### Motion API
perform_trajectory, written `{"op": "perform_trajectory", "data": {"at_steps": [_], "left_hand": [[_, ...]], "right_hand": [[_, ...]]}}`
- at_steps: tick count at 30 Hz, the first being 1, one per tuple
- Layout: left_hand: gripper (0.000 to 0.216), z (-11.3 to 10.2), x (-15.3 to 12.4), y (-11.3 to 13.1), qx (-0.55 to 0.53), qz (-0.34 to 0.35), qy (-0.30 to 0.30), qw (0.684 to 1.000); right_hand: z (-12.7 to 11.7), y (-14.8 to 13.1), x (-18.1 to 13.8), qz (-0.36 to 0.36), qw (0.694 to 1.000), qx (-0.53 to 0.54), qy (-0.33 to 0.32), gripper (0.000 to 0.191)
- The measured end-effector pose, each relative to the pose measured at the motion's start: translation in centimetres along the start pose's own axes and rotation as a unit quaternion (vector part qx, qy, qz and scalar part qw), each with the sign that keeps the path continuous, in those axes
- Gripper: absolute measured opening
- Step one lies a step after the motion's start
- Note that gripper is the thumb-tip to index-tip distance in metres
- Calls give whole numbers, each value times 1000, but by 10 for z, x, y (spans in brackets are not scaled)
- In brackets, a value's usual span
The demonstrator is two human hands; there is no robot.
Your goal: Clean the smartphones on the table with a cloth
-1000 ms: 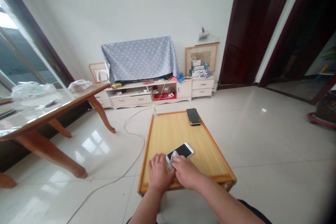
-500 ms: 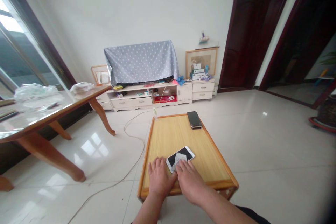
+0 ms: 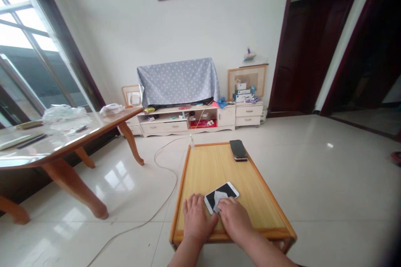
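A white smartphone [image 3: 232, 190] with a black screen lies face up and slanted near the front of the small wooden table. Across the middle of its screen is a crumpled whitish wipe [image 3: 220, 196], which looks like thin tissue. The fingers of my right hand [image 3: 234, 219] are bent and closed on the wipe's near end, over the phone's lower edge. Flat on the tabletop to the phone's left rests my left hand [image 3: 198, 219], fingers stretched forward. Its thumb reaches to the phone's near corner, close to my right fingers.
Dark phones [image 3: 238, 150] lie stacked at the small table's [image 3: 206, 162] far right corner. A small clear bottle [image 3: 192, 142] stands at its far left corner. A larger table [image 3: 94, 127] with plastic bags is on the left. A cable [image 3: 163, 200] runs along the floor.
The view has tilted upward, bringing the wall clock into sight. My right fingers, flatter on the wipe before, are now more bent at its near end. The phone and my left hand stay in place.
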State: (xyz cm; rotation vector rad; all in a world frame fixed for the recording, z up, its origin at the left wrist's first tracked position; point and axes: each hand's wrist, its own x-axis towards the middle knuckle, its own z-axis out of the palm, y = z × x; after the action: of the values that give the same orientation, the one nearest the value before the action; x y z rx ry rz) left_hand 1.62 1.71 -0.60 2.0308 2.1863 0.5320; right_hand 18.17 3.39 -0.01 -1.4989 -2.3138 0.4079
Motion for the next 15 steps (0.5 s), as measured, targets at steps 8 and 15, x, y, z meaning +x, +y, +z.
{"op": "perform_trajectory", "data": {"at_steps": [8, 15], "left_hand": [[57, -1, 1, -3, -5, 15, -3, 1000], [60, 5, 3, -8, 0, 15, 2, 1000]], "right_hand": [[3, 22, 23, 119, 961, 229, 103, 20], [5, 26, 24, 134, 977, 114, 120, 19]]}}
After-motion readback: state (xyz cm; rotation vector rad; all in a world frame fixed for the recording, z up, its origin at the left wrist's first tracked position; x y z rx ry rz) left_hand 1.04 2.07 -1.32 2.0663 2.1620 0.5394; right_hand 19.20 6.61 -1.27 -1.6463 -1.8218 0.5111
